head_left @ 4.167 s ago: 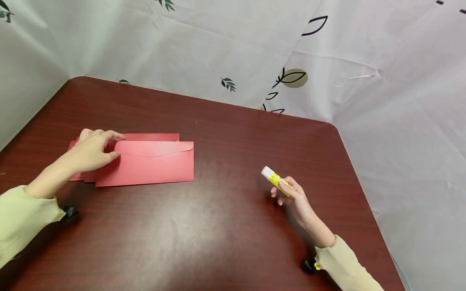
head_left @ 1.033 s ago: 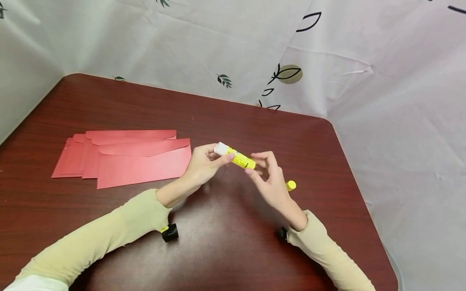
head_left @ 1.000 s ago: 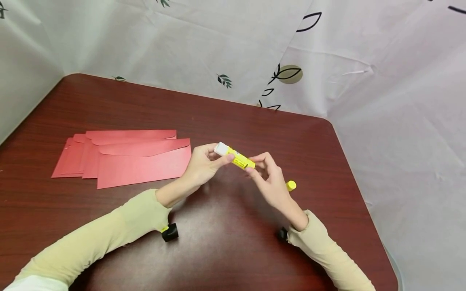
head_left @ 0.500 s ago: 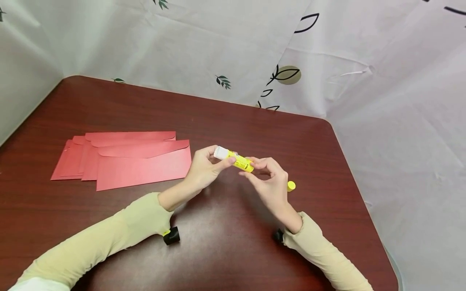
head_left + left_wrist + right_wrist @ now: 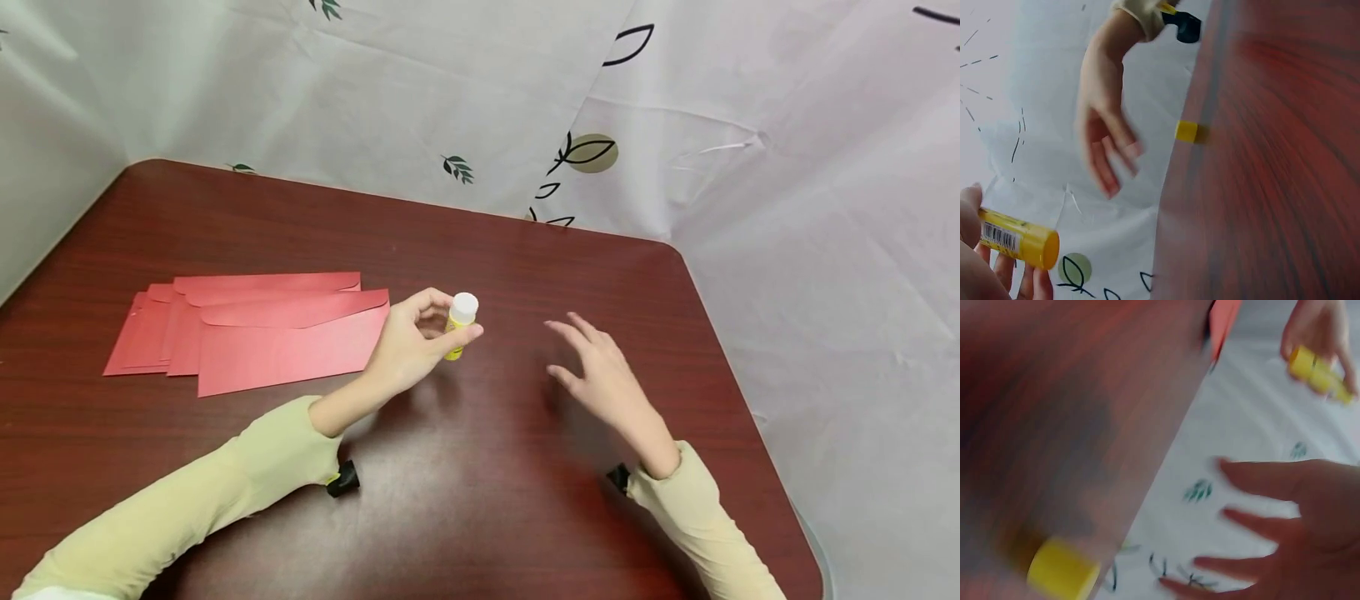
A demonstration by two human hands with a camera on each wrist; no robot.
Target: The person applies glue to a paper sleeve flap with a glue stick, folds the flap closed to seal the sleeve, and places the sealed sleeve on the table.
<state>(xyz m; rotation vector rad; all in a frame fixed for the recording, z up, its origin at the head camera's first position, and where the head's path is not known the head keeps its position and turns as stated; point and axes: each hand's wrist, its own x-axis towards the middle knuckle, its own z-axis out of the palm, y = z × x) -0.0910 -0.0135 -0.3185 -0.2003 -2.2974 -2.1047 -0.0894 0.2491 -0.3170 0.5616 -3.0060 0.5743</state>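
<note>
My left hand (image 5: 401, 346) pinches a yellow glue stick (image 5: 454, 333) between thumb and fingers over the middle of the table. Its white end points up in the head view, and the yellow base shows in the left wrist view. My right hand (image 5: 607, 387) is off to the right with fingers spread, holding nothing. Near it on the table stands the yellow cap (image 5: 1186, 131), which my right hand hides in the head view; the right wrist view also shows this cap (image 5: 1063, 569) below the fingers.
Several red envelopes (image 5: 292, 350) lie overlapped on the left of the dark wooden table (image 5: 465, 517), just beside my left hand. A pale patterned cloth (image 5: 337, 100) hangs behind the table and along its sides.
My right hand has let go of the glue stick's base and moved right, fingers spreading. The left hand has turned the stick from slanted to nearly upright. Earlier, the right hand held it.
</note>
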